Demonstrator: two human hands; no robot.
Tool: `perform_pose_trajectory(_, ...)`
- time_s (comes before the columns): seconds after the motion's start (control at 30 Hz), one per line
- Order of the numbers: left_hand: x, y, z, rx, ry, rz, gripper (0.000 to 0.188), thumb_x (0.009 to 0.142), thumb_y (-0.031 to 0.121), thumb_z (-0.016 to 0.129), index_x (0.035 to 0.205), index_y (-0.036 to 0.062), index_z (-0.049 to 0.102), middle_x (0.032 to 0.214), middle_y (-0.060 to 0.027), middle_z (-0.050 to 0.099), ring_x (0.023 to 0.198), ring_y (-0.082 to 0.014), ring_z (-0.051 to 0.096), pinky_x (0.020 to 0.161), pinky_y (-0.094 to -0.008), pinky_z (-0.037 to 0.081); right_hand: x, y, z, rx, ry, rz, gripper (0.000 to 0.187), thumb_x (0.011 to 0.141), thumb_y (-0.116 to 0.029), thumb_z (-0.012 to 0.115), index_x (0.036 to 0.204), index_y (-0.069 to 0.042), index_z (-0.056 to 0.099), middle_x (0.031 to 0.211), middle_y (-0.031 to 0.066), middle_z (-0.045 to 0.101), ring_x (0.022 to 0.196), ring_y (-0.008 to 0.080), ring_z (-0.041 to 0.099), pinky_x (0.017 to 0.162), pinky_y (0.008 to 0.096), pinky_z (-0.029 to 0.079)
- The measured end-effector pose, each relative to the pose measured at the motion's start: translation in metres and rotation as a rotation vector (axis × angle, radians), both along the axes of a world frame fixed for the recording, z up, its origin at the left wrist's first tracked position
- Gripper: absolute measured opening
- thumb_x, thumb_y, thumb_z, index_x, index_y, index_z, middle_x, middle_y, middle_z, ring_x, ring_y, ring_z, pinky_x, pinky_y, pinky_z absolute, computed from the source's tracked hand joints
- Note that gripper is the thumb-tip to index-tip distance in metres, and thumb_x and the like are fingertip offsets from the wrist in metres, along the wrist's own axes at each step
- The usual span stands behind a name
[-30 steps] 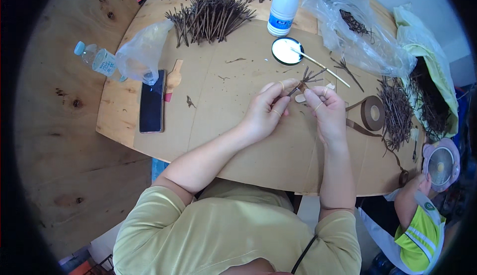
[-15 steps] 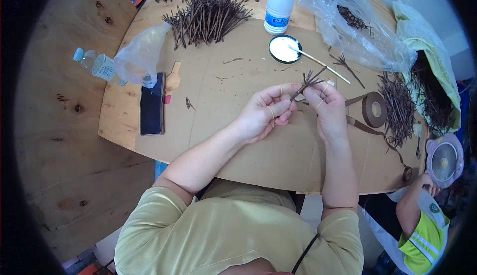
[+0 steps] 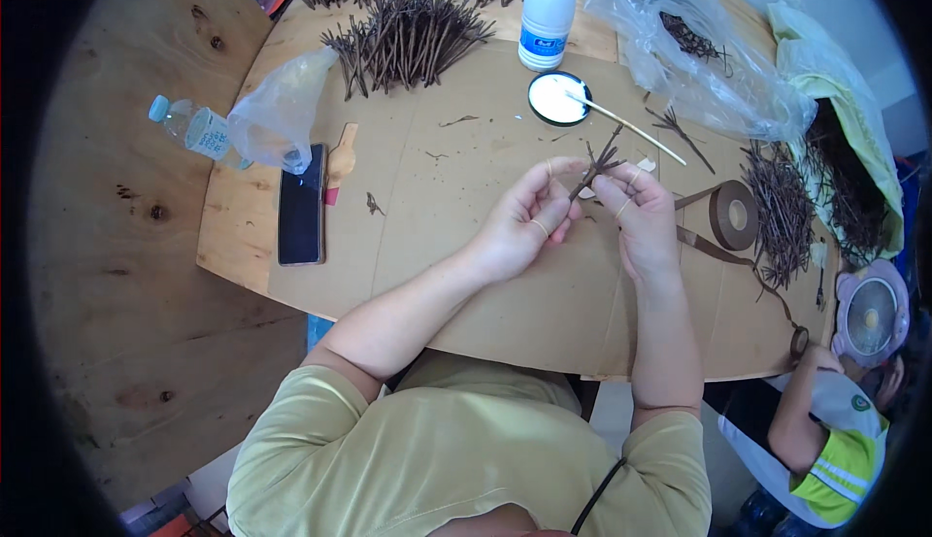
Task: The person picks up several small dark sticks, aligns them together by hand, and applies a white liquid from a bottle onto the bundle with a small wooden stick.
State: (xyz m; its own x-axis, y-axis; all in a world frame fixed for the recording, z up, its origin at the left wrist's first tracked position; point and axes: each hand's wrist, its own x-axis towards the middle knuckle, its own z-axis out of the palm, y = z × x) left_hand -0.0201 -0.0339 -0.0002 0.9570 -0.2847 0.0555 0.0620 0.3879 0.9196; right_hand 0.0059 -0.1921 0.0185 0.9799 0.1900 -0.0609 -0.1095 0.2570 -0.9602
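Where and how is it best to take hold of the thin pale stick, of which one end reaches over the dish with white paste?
I would grip the bare lower-right end of the pale stick, coming from the right and above, probably with the right hand once free. That end juts well past the black-rimmed dish, while the other reaches over white paste.

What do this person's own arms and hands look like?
The left hand and right hand each have thin yellowish bands around the thumb and a finger. The forearms are bare below short, plain yellow-green sleeves, with no watch at either wrist.
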Motion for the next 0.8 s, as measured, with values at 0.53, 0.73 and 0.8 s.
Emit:
perform_pose_trajectory(0.53,0.0,0.009,0.002,-0.404,0.373,-0.208,0.036,0.089,0.006,0.048,0.124,0.0059,0.045,0.083,-0.0046,0.055,0.059,-0.0066,0.042,0.055,-0.0187,0.038,0.0,-0.003,-0.008,0.091,-0.032,0.045,0.019,0.081,-0.001,0.057,0.1,0.001,0.06,0.094,0.0058,0.063,0.087,0.0101,0.057,0.08,0.0246,0.044)
perform_pose_trajectory(0.73,0.005,0.014,-0.005,-0.571,0.518,-0.319,0.036,0.088,0.005,0.048,0.124,0.0054,0.046,0.081,-0.0063,0.057,0.058,-0.0067,0.043,0.051,-0.0183,0.037,0.002,-0.005,-0.013,0.098,0.001,0.049,0.014,0.08,-0.001,0.059,0.094,0.001,0.062,0.089,0.0042,0.062,0.083,0.0091,0.055,0.076,0.0238,0.043)
perform_pose_trajectory(0.8,0.007,0.016,-0.009,-0.584,0.545,-0.355,0.033,0.088,0.005,0.049,0.12,0.0042,0.048,0.081,-0.0069,0.057,0.057,-0.007,0.042,0.051,-0.0185,0.037,0.001,-0.004,-0.015,0.111,0.023,0.029,0.013,0.08,-0.002,0.06,0.092,0.001,0.062,0.087,0.0038,0.062,0.081,0.0089,0.055,0.076,0.0236,0.043)
